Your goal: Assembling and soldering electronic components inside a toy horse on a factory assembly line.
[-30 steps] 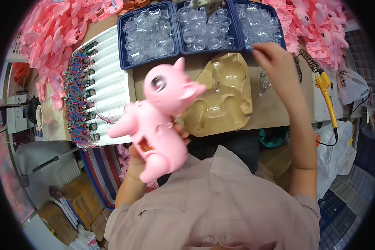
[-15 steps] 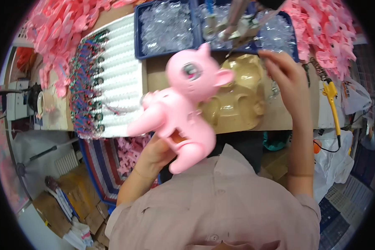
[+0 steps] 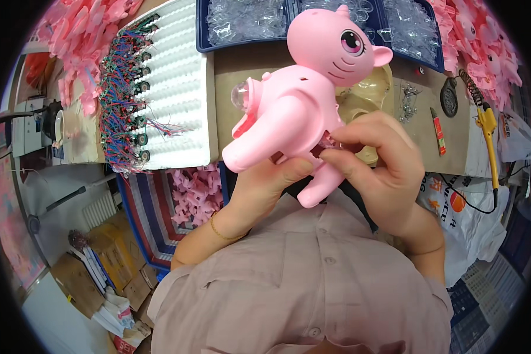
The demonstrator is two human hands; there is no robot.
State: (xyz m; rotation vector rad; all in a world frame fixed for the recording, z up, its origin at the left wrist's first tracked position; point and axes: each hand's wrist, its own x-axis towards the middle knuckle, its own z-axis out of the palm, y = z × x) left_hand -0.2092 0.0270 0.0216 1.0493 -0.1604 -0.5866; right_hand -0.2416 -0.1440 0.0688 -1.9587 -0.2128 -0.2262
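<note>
A pink toy unicorn (image 3: 304, 100) with a printed purple eye is held above the bench's front edge, its head at the upper right. My left hand (image 3: 265, 183) is closed around its underside, the thumb lying near an opening in the body. At that opening, my right hand (image 3: 389, 165) pinches with thumb and forefinger. Whatever sits between those fingertips is mostly hidden; only a small pinkish, shiny bit shows. A clear dome (image 3: 241, 95) sticks out at the toy's rear. Partly behind the toy and my right hand stands a gold moulded tray (image 3: 380, 88).
Blue bins (image 3: 248, 26) of clear plastic parts line the back. On the left lies a ridged white tray (image 3: 183, 88) with wired parts (image 3: 124, 100). Pink shells (image 3: 79, 47) are heaped at both far corners. A yellow-handled tool (image 3: 487, 130) hangs by a coil at right, near a red-green tube (image 3: 438, 133).
My right hand has come down from beside the bins to the toy's opening. The toy has moved right and up, turning so its eye and clear dome show more.
</note>
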